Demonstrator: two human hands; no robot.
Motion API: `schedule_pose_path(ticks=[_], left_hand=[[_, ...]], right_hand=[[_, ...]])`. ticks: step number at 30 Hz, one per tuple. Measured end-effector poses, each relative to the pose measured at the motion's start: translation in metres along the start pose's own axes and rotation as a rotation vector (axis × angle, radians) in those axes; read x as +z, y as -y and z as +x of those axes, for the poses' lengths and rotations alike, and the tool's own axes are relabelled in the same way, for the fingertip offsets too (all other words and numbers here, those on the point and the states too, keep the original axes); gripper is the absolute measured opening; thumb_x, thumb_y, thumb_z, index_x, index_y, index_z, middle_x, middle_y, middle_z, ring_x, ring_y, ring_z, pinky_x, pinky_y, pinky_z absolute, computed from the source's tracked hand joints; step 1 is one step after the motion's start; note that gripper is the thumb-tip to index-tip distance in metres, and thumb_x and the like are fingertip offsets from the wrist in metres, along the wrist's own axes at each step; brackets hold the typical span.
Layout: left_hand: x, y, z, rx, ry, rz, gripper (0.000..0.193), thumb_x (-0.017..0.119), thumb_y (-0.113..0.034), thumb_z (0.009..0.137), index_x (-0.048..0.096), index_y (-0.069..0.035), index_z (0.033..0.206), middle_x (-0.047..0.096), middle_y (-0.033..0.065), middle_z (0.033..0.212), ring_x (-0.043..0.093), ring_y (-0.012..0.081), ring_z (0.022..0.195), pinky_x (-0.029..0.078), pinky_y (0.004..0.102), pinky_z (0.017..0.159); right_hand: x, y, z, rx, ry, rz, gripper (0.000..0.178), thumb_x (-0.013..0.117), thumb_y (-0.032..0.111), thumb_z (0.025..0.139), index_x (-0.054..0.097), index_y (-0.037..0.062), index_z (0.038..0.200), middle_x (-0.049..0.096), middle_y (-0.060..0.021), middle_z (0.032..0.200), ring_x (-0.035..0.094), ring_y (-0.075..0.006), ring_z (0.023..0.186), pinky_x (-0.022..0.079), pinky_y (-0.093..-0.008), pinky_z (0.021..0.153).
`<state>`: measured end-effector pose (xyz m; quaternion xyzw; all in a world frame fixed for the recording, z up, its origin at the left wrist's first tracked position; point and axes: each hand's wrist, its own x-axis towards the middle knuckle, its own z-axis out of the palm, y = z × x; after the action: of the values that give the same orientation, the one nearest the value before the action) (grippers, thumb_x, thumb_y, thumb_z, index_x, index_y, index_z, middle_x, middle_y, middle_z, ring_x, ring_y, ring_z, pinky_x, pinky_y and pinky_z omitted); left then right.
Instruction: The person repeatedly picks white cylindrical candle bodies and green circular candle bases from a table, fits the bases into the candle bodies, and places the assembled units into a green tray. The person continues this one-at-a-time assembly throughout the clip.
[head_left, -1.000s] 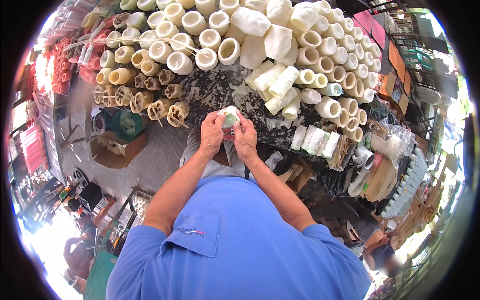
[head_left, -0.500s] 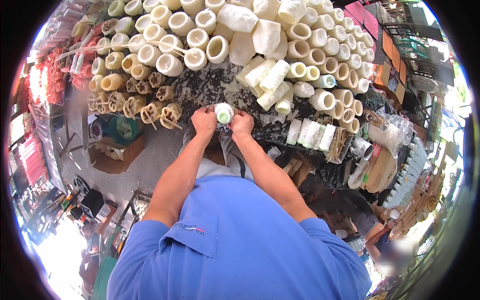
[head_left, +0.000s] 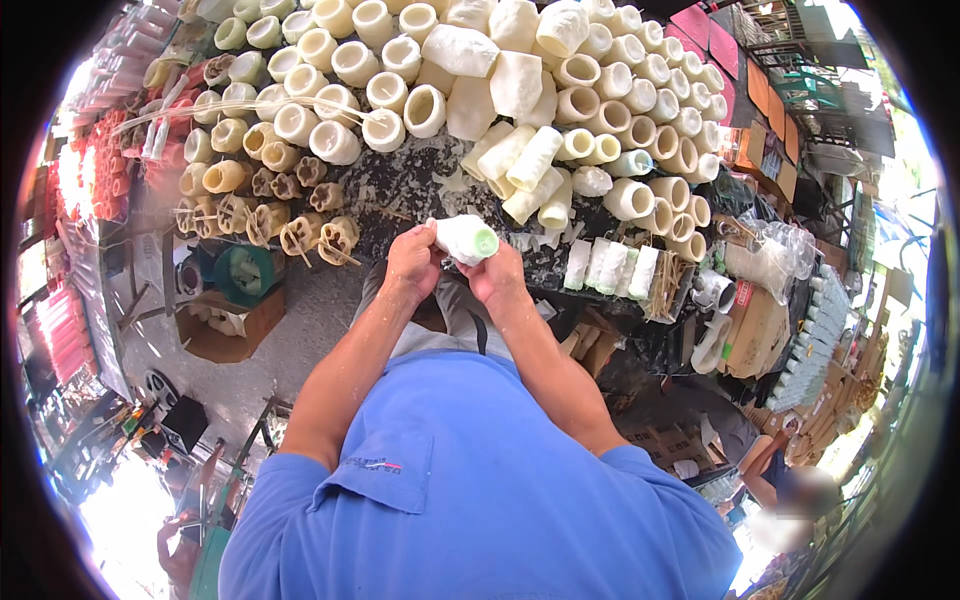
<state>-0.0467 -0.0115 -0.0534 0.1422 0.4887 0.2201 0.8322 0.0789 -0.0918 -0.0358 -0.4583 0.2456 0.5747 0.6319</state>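
Note:
Both my hands hold one white cylinder with a pale green end [head_left: 466, 239], lying sideways just above the dark bench edge. My left hand [head_left: 412, 262] grips its left end from below. My right hand [head_left: 496, 275] cups its green right end. Behind it on the dark bench [head_left: 400, 190] lie many cream-white hollow cylinders [head_left: 335, 142], stacked in rows with their open ends toward me. Several long white tubes [head_left: 530, 165] lie in a loose heap just beyond my hands.
Small brownish flower-shaped pieces [head_left: 300, 235] sit at the bench's left. A cardboard box [head_left: 225, 325] with a green round thing [head_left: 245, 272] stands on the floor at left. Wrapped white rolls [head_left: 610, 265] and bags crowd the right. Another person [head_left: 790, 490] is at lower right.
The white cylinder has turned from end-on to lying sideways, green end to the right. My hands have shifted slightly apart along it and stay in front of the bench.

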Motion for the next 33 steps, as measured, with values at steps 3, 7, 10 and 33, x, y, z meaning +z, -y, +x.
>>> schedule_pose_path(ticks=[3, 7, 10, 33], left_hand=[[-0.001, 0.007, 0.013, -0.053, -0.053, -0.066, 0.026, 0.056, -0.023, 0.11, 0.07, -0.001, 0.113, 0.074, 0.0072, 0.104, 0.07, 0.0181, 0.09, 0.055, 0.0361, 0.082], [-0.009, 0.019, 0.027, 0.072, -0.107, 0.174, 0.025, 0.058, -0.022, 0.108, 0.072, -0.002, 0.108, 0.074, 0.0045, 0.098, 0.068, 0.0187, 0.083, 0.052, 0.0362, 0.071], [-0.017, -0.001, 0.026, 0.145, -0.123, 0.881, 0.026, 0.062, -0.013, 0.102, 0.067, 0.0, 0.123, 0.074, 0.0073, 0.107, 0.068, 0.0208, 0.09, 0.054, 0.0357, 0.075], [0.017, -0.057, -0.064, 0.722, 0.328, 1.0, 0.062, 0.083, -0.011, 0.079, 0.055, -0.001, 0.134, 0.073, 0.0129, 0.1, 0.073, 0.0189, 0.082, 0.06, 0.0335, 0.074]], right_hand=[[0.001, -0.006, 0.019, 0.076, -0.028, 0.007, 0.019, 0.054, 0.016, 0.107, 0.068, 0.0056, 0.116, 0.075, -0.0058, 0.102, 0.073, -0.0181, 0.086, 0.058, -0.0357, 0.069], [-0.003, -0.025, 0.041, 0.034, -0.083, -0.003, 0.02, 0.056, 0.024, 0.108, 0.069, 0.0089, 0.106, 0.073, -0.0027, 0.093, 0.066, -0.0145, 0.072, 0.051, -0.0318, 0.061], [0.0, -0.027, 0.045, -0.08, -0.082, -0.078, 0.029, 0.054, 0.032, 0.111, 0.07, 0.0078, 0.106, 0.073, -0.0007, 0.09, 0.064, -0.0123, 0.067, 0.048, -0.0286, 0.058], [0.016, 0.042, -0.067, -0.377, 0.493, -0.751, 0.072, 0.078, -0.001, 0.09, 0.043, -0.0045, 0.153, 0.062, -0.0133, 0.138, 0.063, -0.0207, 0.125, 0.052, -0.0363, 0.109]])
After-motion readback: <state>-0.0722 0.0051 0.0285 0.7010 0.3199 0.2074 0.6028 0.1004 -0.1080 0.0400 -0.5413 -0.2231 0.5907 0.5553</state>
